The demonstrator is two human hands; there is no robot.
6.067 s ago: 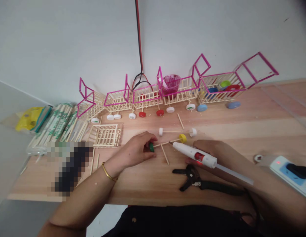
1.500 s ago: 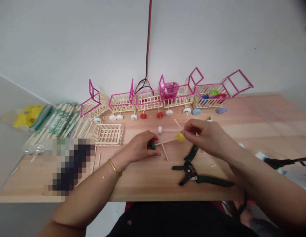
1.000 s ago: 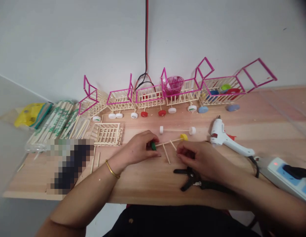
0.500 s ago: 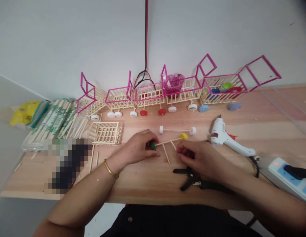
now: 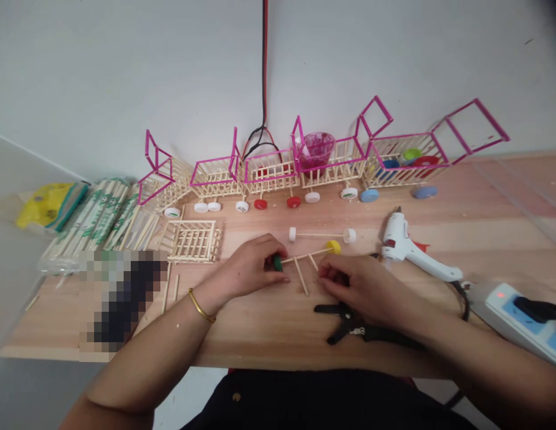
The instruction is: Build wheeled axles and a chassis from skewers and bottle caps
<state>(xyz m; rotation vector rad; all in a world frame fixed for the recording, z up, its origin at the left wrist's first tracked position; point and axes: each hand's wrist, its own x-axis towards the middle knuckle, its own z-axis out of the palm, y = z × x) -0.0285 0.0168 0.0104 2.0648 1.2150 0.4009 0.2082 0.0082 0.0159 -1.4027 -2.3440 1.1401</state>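
My left hand [image 5: 260, 263] is closed on a green bottle cap [image 5: 277, 263] at one end of a thin wooden axle stick [image 5: 304, 256]. A yellow bottle cap [image 5: 334, 246] sits on the axle's other end. Two short sticks join the axle and point toward me. Of these, the left short stick [image 5: 301, 278] has its near end free, while the right short stick [image 5: 313, 262] is pinched by my right hand [image 5: 338, 278]. Just beyond lies another axle [image 5: 320, 235] with white caps at both ends. Black cutters [image 5: 344, 322] rest partly beneath my right forearm.
A row of small stick carts [image 5: 269, 170] with magenta rims and cap wheels lines the wall. A bare stick basket [image 5: 194, 242] stands at left, near bagged chopsticks [image 5: 98, 212]. A white glue gun [image 5: 401, 242] and a power strip [image 5: 526, 319] lie at right.
My right hand has shifted very slightly left, still pinching the short stick. My left hand keeps its hold on the green cap; otherwise the scene looks the same.
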